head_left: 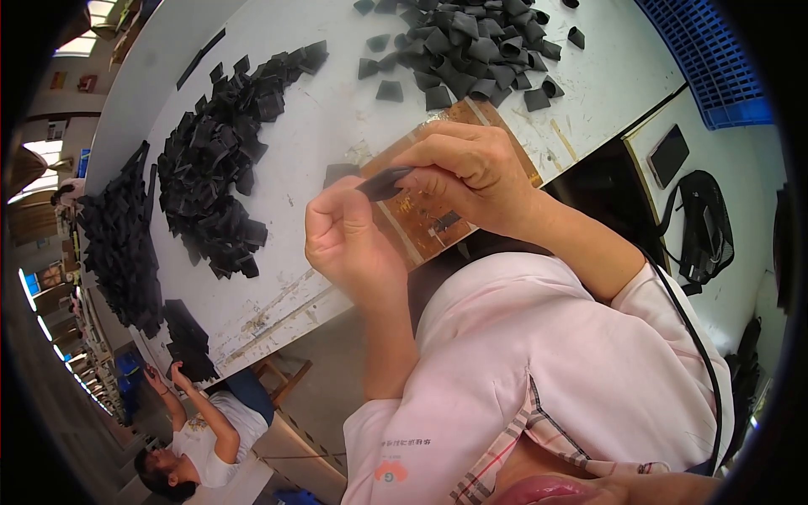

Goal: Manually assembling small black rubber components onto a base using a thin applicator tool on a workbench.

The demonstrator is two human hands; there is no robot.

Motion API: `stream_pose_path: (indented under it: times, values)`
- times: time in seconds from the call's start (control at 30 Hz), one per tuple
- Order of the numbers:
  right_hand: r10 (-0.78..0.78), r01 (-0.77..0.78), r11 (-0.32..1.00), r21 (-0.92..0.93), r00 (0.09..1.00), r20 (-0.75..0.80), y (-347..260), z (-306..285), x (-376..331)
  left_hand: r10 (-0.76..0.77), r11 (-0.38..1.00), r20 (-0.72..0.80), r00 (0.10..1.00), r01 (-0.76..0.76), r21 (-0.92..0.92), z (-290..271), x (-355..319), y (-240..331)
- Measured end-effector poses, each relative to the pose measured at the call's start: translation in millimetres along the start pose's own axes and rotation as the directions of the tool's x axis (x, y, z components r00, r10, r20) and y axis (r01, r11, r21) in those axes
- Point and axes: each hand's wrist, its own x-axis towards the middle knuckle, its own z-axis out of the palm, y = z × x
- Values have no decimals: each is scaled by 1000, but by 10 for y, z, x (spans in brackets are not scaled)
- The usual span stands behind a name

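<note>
Your left hand and right hand meet above the near edge of the white table, both pinching 1 small black flat piece between them. Left fingers curl into a loose fist with the thumb on the piece's lower end; right fingertips clamp its upper end. Beneath your hands lies a worn brown board. A heap of black folded pieces sits beyond it, a second black pile lies to your left, and a third sits at the far left edge. Another person works nearby.
</note>
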Motion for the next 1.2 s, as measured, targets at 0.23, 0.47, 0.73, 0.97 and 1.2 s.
stream_pose_path:
  times: [0.23, 0.47, 0.73, 0.97, 1.2]
  values:
    - [-102, 106, 989, -101, 994, 42, 13, -15, 71, -194, 946, -28, 981, 179, -269, 43, 4, 22]
    - [-87, 86, 995, -58, 996, -15, 52, 25, -5, -3, 999, -1, 1000, 3, -37, 58, -28, -51]
    - [-125, 123, 974, -192, 992, -2, 41, 4, 66, 139, 902, 248, 959, -226, 369, 71, 155, 44]
    - [-159, 161, 966, -204, 987, 26, 136, 72, 70, 178, 917, 205, 962, -238, 320, 78, 149, -8]
    - [-53, 53, 999, -4, 991, -120, -156, -87, 34, 23, 994, 59, 998, -29, 101, 81, -60, 41]
